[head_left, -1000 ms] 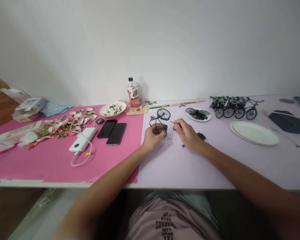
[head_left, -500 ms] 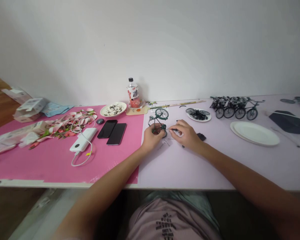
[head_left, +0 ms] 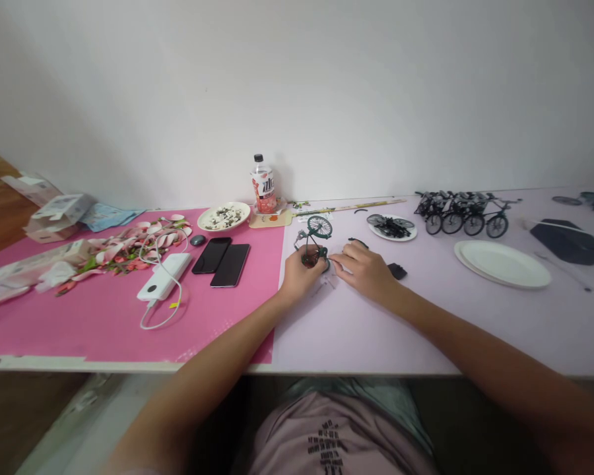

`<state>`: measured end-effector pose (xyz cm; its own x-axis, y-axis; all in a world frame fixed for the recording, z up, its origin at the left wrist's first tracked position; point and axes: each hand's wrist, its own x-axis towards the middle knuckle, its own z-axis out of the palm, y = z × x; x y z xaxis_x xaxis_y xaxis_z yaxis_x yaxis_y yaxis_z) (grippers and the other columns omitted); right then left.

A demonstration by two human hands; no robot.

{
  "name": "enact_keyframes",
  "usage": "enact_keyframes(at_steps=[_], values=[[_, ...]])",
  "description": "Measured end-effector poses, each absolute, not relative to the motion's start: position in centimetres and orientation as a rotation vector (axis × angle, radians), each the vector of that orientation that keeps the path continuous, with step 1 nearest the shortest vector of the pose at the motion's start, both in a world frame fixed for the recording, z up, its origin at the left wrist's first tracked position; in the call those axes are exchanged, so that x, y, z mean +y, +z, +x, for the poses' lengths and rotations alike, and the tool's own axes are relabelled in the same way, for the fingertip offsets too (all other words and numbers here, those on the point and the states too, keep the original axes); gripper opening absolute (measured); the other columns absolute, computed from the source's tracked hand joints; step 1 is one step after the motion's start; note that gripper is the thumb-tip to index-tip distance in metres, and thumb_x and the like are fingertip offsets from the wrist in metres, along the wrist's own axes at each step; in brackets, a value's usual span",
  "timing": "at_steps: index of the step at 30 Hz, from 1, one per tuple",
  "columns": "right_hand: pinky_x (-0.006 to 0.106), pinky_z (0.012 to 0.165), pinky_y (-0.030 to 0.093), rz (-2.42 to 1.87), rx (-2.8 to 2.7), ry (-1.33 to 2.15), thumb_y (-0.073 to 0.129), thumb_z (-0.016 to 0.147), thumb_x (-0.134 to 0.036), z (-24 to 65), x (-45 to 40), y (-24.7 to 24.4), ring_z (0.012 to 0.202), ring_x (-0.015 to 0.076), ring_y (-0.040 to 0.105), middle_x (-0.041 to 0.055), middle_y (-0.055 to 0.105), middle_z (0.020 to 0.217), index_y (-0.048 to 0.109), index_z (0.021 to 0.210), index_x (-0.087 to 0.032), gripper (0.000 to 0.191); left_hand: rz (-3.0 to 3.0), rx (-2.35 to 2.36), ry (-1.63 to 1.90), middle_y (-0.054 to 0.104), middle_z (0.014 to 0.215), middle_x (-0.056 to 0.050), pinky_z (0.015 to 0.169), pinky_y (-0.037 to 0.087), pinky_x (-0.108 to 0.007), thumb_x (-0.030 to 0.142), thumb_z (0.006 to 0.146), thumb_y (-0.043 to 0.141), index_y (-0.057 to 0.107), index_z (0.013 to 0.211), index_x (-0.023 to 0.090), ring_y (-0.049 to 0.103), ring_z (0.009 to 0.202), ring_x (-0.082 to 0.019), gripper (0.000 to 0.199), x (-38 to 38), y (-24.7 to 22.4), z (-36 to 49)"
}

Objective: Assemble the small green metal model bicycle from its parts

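A dark green model bicycle (head_left: 319, 227) is tilted up on end, one spoked wheel raised. My left hand (head_left: 299, 272) is closed around its lower part, hiding much of the frame. Close against the bicycle's right side, my right hand (head_left: 369, 270) is closed, thumb and fingertips pinched together. What sits in that pinch is too small and covered to name. Small thin grey parts (head_left: 327, 285) lie on the table just below the bicycle. Behind my right hand shows a dark curved piece (head_left: 359, 243), and a black piece (head_left: 397, 270) lies beside the wrist.
Several finished-looking model bicycles (head_left: 495, 224) stand at the right, near white plates (head_left: 505, 265) and a plate of black parts (head_left: 371, 231). On the left are phones (head_left: 231, 265), a white power bank (head_left: 163, 277), artificial petals (head_left: 123, 249) and a bottle (head_left: 264, 188).
My right hand has shifted slightly and turned, its fingertips closer to the bicycle. The slim dark-handled tool seen in it earlier no longer shows clearly. My left hand stays on the bicycle.
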<state>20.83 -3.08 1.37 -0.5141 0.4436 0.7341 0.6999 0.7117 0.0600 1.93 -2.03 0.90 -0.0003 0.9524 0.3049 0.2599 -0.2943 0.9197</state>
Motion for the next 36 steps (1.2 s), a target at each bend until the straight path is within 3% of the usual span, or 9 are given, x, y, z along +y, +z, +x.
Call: enact_keyframes(at_steps=[8, 12, 15, 19, 31, 36], values=[[0.039, 0.069, 0.043, -0.901, -2.287, -0.563, 0.049, 0.103, -0.011, 20.72, -3.19, 1.48, 0.081, 0.0259, 0.054, 0.0077, 0.057, 0.078, 0.071, 0.095, -0.021, 0.025, 1.684, 1.290, 1.306, 0.075, 0.089, -0.005, 0.073, 0.051, -0.026, 0.019, 0.080, 0.071, 0.072, 0.105, 0.014, 0.067, 0.078, -0.015, 0.025, -2.21, 0.70, 2.01], [0.038, 0.070, 0.043, -0.924, -2.260, -0.578, 0.051, 0.105, -0.018, 20.47, -3.30, 1.44, 0.085, 0.0262, 0.055, 0.0086, 0.061, 0.082, 0.069, 0.099, -0.021, 0.019, 1.683, 1.277, 1.318, 0.076, 0.089, -0.005, 0.073, 0.052, -0.026, 0.019, 0.081, 0.071, 0.071, 0.106, 0.014, 0.067, 0.077, -0.015, 0.026, -2.18, 0.56, 2.03], [0.037, 0.063, 0.040, -1.001, -2.202, -0.565, 0.051, 0.106, -0.026, 20.34, -3.28, 1.38, 0.085, 0.0267, 0.055, 0.0098, 0.063, 0.084, 0.066, 0.097, -0.021, 0.018, 1.700, 1.278, 1.325, 0.076, 0.089, -0.005, 0.073, 0.052, -0.026, 0.020, 0.082, 0.071, 0.071, 0.106, 0.014, 0.067, 0.076, -0.015, 0.025, -2.21, 0.60, 2.02], [0.037, 0.057, 0.033, -1.064, -2.171, -0.614, 0.046, 0.108, -0.024, 20.37, -3.10, 1.33, 0.080, 0.0262, 0.053, 0.0092, 0.060, 0.076, 0.061, 0.084, -0.021, 0.027, 1.723, 1.291, 1.316, 0.075, 0.088, -0.005, 0.072, 0.052, -0.026, 0.021, 0.083, 0.071, 0.071, 0.107, 0.015, 0.067, 0.076, -0.015, 0.026, -2.28, 0.65, 2.06], [0.036, 0.064, 0.041, -0.957, -2.289, -0.547, 0.049, 0.108, -0.024, 20.80, -3.02, 1.44, 0.084, 0.0249, 0.057, 0.0080, 0.064, 0.082, 0.063, 0.092, -0.022, 0.022, 1.730, 1.305, 1.304, 0.074, 0.088, -0.005, 0.072, 0.050, -0.027, 0.021, 0.082, 0.070, 0.071, 0.106, 0.015, 0.065, 0.075, -0.016, 0.024, -2.27, 0.67, 2.08], [0.035, 0.064, 0.041, -1.055, -2.261, -0.275, 0.047, 0.108, -0.027, 21.08, -3.12, 2.12, 0.092, 0.0257, 0.061, 0.0093, 0.069, 0.091, 0.062, 0.096, -0.022, 0.019, 1.637, 1.326, 1.294, 0.074, 0.090, -0.005, 0.073, 0.050, -0.026, 0.021, 0.081, 0.072, 0.071, 0.108, 0.013, 0.063, 0.076, -0.015, 0.028, -2.11, 0.79, 1.99]])
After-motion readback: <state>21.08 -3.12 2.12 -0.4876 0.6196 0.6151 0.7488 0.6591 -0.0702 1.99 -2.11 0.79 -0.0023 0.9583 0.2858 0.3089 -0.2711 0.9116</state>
